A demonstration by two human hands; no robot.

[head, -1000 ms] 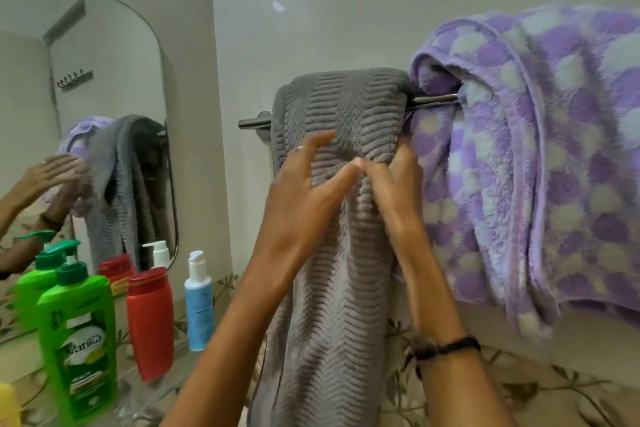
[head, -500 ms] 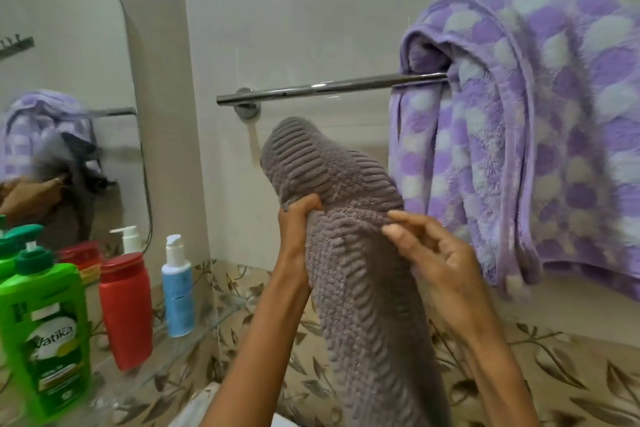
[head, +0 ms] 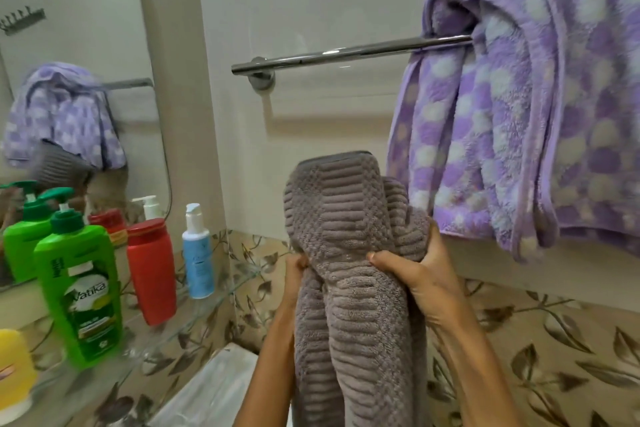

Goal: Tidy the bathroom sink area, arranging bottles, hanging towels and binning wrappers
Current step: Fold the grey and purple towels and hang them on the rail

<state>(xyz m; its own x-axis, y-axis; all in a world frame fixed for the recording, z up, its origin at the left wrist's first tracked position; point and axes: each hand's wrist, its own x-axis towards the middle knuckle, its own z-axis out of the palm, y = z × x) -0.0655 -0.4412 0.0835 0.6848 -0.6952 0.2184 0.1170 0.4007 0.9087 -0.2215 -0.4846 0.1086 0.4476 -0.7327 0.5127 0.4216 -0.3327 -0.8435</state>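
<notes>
A grey ribbed towel [head: 349, 253] is held up below the chrome towel rail [head: 346, 54], off the rail. My left hand [head: 296, 270] grips its left edge, mostly hidden behind the cloth. My right hand [head: 419, 274] grips its right side, thumb in front and fingers behind. A purple and white spotted towel [head: 512, 114] hangs bunched over the rail's right part. On the glass shelf [head: 194, 319] at the left stand a green pump bottle [head: 81, 288], a red bottle [head: 152, 270] and a small blue pump bottle [head: 197, 253].
A mirror [head: 69, 80] on the left wall reflects the towels and bottles. A yellow bottle [head: 14, 374] sits at the bottom left edge. A white object [head: 214, 388] lies below the shelf. Leaf-patterned tiles [head: 536, 357] cover the lower wall.
The grey towel came off the rail and dropped below it. Both hands now grip it at its sides, and its top fold has been turned flat toward me.
</notes>
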